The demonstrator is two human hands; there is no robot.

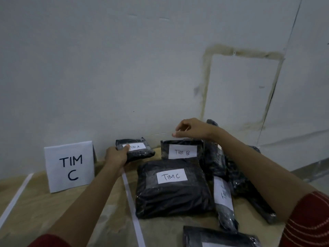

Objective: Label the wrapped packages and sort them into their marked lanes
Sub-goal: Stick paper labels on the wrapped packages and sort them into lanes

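Head view: left grip (116,156) clasps Tim A package (141,152) by TIM C sign (69,166); right grip (192,128) curled, hold unclear

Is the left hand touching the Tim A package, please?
Touching: the head view shows the left hand gripping the Tim A package, thumb on its label.

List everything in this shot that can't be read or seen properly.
All in the head view:
Side-lying package label: reads "Tim", but the letter curves out of sight.
Bottom package: its label is cut by the frame's lower edge.
Tim A label: left hand covers its start.
Packages behind the right forearm: any labels hidden.
Right hand: blurred, so unclear whether it holds anything.
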